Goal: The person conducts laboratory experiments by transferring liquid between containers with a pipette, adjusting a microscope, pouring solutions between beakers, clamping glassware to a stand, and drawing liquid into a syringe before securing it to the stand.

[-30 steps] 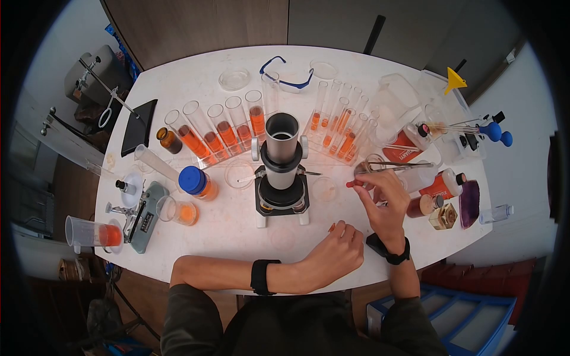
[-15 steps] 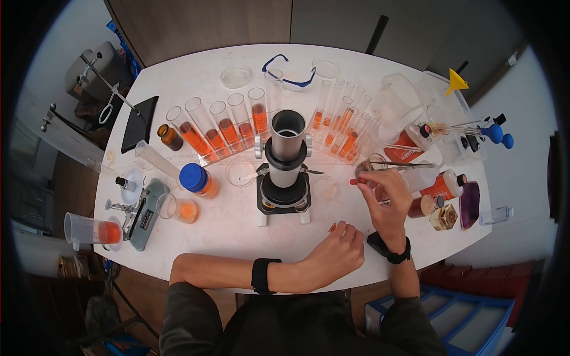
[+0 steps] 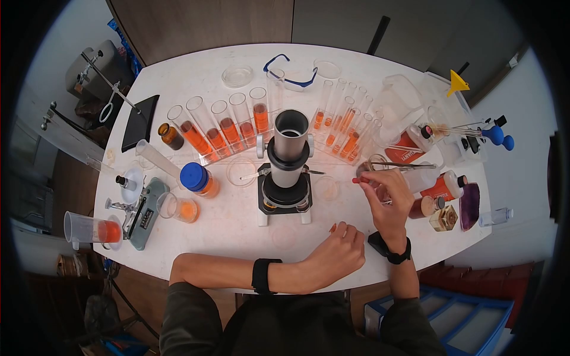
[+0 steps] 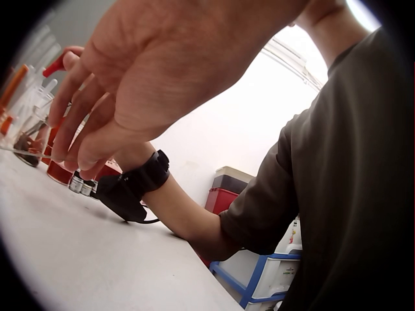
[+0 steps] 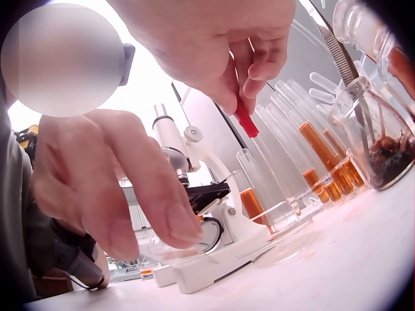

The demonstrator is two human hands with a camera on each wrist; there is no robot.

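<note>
My right hand pinches a small red cylinder between thumb and fingertips, above the table's right half. In the right wrist view its red end points down toward clear glass tubes. Close beside that hand stands a glass beaker with dark brown contents and metal tweezers leaning in it. My left hand rests low near the table's front edge, left of the right wrist, with fingers loosely bent and no held thing showing. A white microscope stands ahead and left of it.
Test tubes of orange liquid stand in racks behind the microscope. Left are a blue-capped jar, a beaker and a balance. Red-labelled bottles, a purple stone and a yellow funnel are right.
The head view has shifted slightly, so the table things sit a little further right in it. Both hands keep nearly the same pose, the red cylinder still between the right fingertips.
</note>
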